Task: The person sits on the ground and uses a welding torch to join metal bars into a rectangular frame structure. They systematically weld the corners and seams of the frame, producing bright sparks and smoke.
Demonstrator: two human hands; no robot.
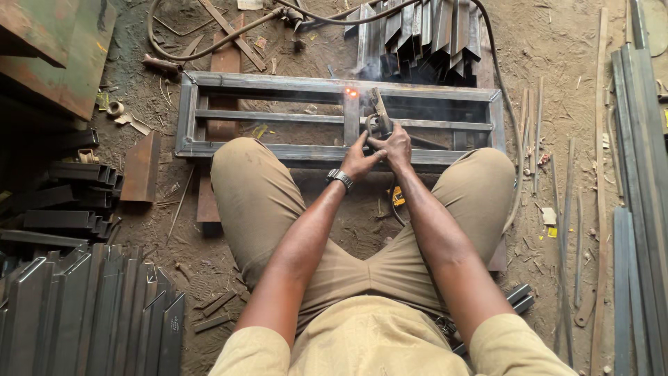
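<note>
While both hands (pixel 379 150) grip the electrode holder (pixel 378 115), angle irons (pixel 424 31) flank the frame (pixel 334 150).

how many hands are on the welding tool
2. The left hand, with a wristwatch, and the right hand meet on the welding tool over the steel frame.

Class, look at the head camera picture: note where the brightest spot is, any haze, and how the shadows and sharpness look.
Head view: even, soft daylight with faint shadows; brightest spot is the orange glow on the steel frame, with thin smoke beside it; both hands on the electrode holder are sharp; edges bend slightly from the wide lens.
</note>
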